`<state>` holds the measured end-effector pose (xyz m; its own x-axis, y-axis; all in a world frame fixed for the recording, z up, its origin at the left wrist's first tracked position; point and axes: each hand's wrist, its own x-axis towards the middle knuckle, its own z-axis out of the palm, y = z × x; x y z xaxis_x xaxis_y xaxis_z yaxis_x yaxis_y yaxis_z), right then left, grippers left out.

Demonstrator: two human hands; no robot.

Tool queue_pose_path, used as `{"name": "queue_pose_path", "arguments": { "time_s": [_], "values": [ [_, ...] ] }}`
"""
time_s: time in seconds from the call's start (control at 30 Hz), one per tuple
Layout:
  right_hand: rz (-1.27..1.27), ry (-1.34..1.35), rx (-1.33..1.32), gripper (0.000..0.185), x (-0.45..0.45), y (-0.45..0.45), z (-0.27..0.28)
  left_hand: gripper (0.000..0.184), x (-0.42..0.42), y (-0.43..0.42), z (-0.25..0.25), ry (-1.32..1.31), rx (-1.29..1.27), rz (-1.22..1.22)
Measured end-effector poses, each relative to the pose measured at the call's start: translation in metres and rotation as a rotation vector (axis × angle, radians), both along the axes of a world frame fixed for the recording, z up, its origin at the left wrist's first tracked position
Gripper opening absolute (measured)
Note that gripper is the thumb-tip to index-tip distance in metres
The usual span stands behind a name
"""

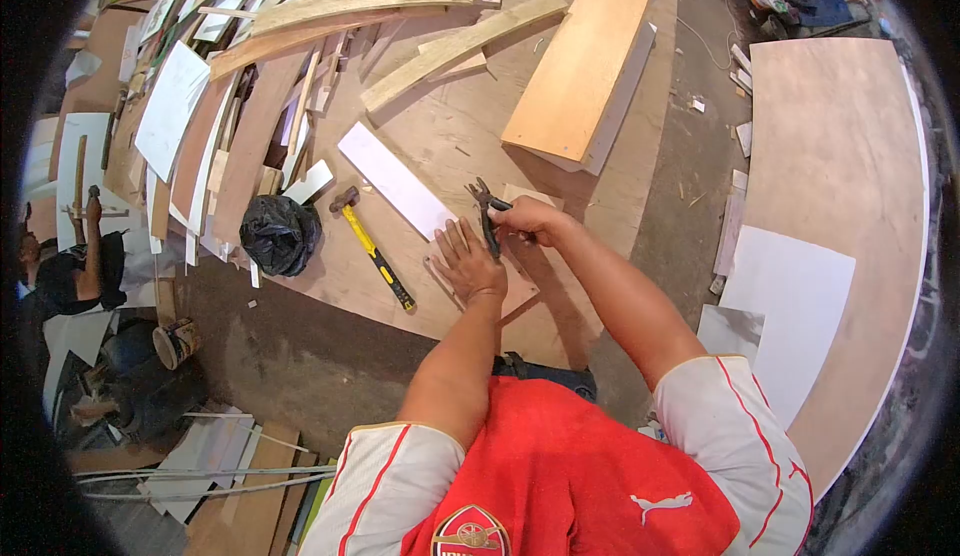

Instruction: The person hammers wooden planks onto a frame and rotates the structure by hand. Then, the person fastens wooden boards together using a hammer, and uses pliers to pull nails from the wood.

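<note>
My left hand [468, 264] lies flat with its fingers spread over the near end of a narrow white board [395, 178] and a wooden piece [521, 294] by it. In my right hand [533, 220] is a pair of pliers [487, 203], jaws pointing away from me and one handle beside my left fingers. A hammer [372, 251] with a yellow and black handle rests left of my left hand. Beyond my right hand sits a long box-like wooden piece [580, 66] with an orange-brown top.
A black plastic bag [280, 236] stands at the worktable's [440, 106] left edge. Wood strips and offcuts [370, 4] are heaped at the far left. A large plywood sheet [820, 116] lies at the right. Another person [85, 266] is at the left.
</note>
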<state>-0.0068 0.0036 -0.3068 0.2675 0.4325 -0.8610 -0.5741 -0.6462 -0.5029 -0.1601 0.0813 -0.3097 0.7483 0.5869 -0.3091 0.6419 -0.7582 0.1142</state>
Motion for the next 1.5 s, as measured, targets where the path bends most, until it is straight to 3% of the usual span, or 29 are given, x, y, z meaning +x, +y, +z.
{"name": "queue_pose_path", "arguments": {
  "time_s": [0.03, 0.2, 0.33, 0.47, 0.57, 0.7, 0.9, 0.97, 1.13, 1.23, 1.33, 1.43, 1.47, 1.5],
  "values": [
    [-0.007, 0.033, 0.020, 0.035, 0.002, 0.000, 0.004, 0.082, 0.002, 0.000, 0.009, 0.042, -0.027, -0.003],
    [-0.037, 0.102, 0.115, 0.036, -0.018, -0.037, 0.016, 0.080, -0.012, 0.001, -0.036, -0.150, 0.068, -0.027],
    [-0.168, 0.116, 0.172, 0.035, -0.057, -0.083, 0.042, 0.069, -0.012, 0.000, -0.026, -0.135, 0.087, -0.031],
    [-0.139, 0.153, 0.198, 0.043, -0.100, -0.125, 0.026, 0.068, -0.011, 0.000, -0.027, -0.181, 0.059, -0.010],
    [-0.079, 0.218, 0.169, 0.034, -0.119, -0.140, 0.016, 0.068, -0.015, 0.002, -0.025, -0.223, -0.001, 0.002],
    [-0.003, 0.166, 0.107, 0.029, -0.103, -0.125, 0.020, 0.066, -0.018, 0.005, -0.031, -0.294, -0.023, 0.016],
    [0.179, 0.067, 0.107, 0.027, -0.068, -0.102, -0.017, 0.067, -0.016, 0.004, -0.037, -0.259, -0.006, 0.016],
    [0.179, 0.145, 0.093, 0.029, -0.060, -0.098, -0.030, 0.066, -0.015, 0.004, -0.040, -0.274, -0.002, 0.022],
    [0.179, 0.108, 0.077, 0.036, -0.049, -0.084, -0.013, 0.066, -0.014, 0.002, -0.031, -0.286, -0.011, 0.038],
    [0.001, -0.085, 0.069, 0.041, -0.058, -0.078, -0.016, 0.062, -0.012, 0.002, -0.027, -0.345, -0.024, 0.040],
    [0.075, -0.603, -0.027, 0.057, -0.074, -0.079, -0.025, 0.063, -0.012, 0.002, -0.031, -0.355, -0.029, 0.044],
    [0.306, -1.006, -0.092, 0.087, -0.093, -0.077, 0.011, 0.064, -0.014, 0.002, -0.034, -0.360, -0.023, 0.040],
    [0.499, -0.925, -0.177, 0.103, -0.095, -0.075, 0.026, 0.064, -0.014, 0.002, -0.034, -0.346, -0.023, 0.043],
    [0.518, -0.971, -0.215, 0.103, -0.103, -0.074, 0.026, 0.065, -0.014, 0.002, -0.034, -0.334, -0.023, 0.044]
  ]
}}
